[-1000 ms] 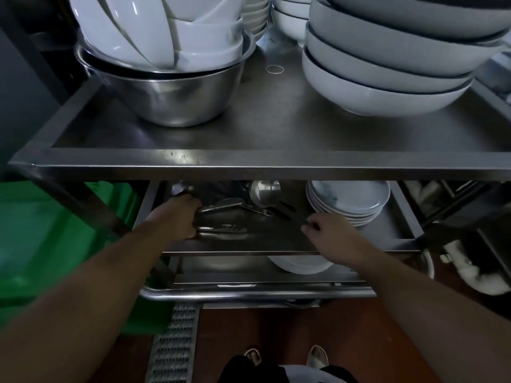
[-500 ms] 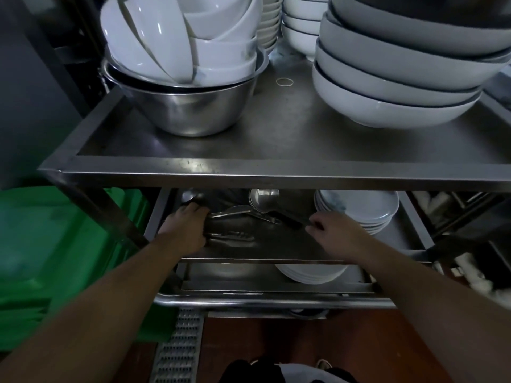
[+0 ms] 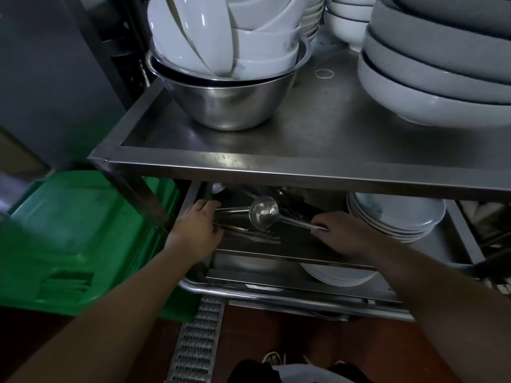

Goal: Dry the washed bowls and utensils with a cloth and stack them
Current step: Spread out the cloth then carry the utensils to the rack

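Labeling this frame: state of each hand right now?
Left hand: fingers curled on the tongs.
Right hand: pinching the ladle handle.

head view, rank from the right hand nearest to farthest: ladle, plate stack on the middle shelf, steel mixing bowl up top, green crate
1. ladle: its handle is pinched in the right hand, bowl end just to the left.
2. plate stack: same shelf, to the right of the hand.
3. steel mixing bowl: top shelf, up and left.
4. green crate: far left, beside the cart.
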Available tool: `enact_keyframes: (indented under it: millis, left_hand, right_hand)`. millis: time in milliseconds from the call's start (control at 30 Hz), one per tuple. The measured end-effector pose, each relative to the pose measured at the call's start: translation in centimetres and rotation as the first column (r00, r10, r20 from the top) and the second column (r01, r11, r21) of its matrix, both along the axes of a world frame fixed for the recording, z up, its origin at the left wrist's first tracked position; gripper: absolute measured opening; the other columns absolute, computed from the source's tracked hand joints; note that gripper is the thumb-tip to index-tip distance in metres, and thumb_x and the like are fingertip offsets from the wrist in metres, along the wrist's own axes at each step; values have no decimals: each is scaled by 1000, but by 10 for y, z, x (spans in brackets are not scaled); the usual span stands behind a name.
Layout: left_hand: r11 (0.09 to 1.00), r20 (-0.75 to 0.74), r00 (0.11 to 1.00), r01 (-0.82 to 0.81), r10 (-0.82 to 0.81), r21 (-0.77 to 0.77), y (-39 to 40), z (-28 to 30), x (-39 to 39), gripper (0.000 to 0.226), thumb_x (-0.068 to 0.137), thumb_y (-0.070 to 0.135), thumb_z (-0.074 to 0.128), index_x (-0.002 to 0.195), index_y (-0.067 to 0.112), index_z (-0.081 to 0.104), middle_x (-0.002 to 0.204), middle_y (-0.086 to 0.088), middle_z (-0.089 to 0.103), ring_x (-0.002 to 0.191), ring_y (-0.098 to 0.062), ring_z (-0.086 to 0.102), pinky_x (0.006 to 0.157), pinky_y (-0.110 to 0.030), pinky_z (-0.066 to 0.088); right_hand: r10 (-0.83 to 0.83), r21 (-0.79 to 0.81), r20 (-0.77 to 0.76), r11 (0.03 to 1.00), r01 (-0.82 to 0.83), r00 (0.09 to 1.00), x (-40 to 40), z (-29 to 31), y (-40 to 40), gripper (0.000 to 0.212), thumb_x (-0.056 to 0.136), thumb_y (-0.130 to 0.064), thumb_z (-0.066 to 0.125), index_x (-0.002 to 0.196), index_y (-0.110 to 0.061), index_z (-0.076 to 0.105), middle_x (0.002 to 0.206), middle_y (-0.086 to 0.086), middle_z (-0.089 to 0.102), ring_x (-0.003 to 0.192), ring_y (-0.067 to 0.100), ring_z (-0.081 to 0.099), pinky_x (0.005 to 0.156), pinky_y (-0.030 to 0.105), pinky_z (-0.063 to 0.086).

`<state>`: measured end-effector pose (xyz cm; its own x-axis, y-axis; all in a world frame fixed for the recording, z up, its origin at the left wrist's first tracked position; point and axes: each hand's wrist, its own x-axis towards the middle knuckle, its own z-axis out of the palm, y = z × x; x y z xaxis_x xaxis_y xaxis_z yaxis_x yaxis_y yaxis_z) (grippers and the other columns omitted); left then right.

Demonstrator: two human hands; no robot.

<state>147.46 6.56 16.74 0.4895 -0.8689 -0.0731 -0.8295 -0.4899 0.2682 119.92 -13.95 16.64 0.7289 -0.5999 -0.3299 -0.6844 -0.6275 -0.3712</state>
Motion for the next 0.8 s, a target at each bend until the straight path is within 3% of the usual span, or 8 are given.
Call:
enact_keyframes:
  millis: [133,300,600,800]
  left_hand:
    - [1000,-14,1000,-2,2,5,6,-2,-3,58,91,32,65,147,24,50,142,-3,55,127,-29,57,105,-42,50]
    - [1000,-27,1000,1,0,20,7,-1,-10,55,93,31,62,146,25,51,143,-2,54,124,-29,58,103,-46,51]
    - [999,-48,999,9,-7,46,2,-2,-19,56,96,30,61,151,24,48,147,-3,52,134,-27,51,110,-41,45]
    - [998,-52,998,21,-18,57,4,-2,-23,55,96,31,60,150,26,49,149,-1,52,135,-25,50,109,-41,47]
  right_hand:
    - [-11,5,3,1000,11,1000,2,-9,-2,17,104,-40,58,111,-30,69,105,0,71,91,20,67,84,39,56]
    - [1,-116,-25,993,-4,1000,4,-22,2,18,106,-38,53,108,-26,67,107,3,72,92,25,68,71,34,47]
    - [-61,-198,25,978,65,998,11,-34,11,17,100,-28,59,115,-22,67,112,5,67,100,29,67,75,34,46]
    - [-150,-234,44,960,156,988,13,-31,19,9,92,-24,66,101,-25,69,101,1,65,88,23,65,76,41,59]
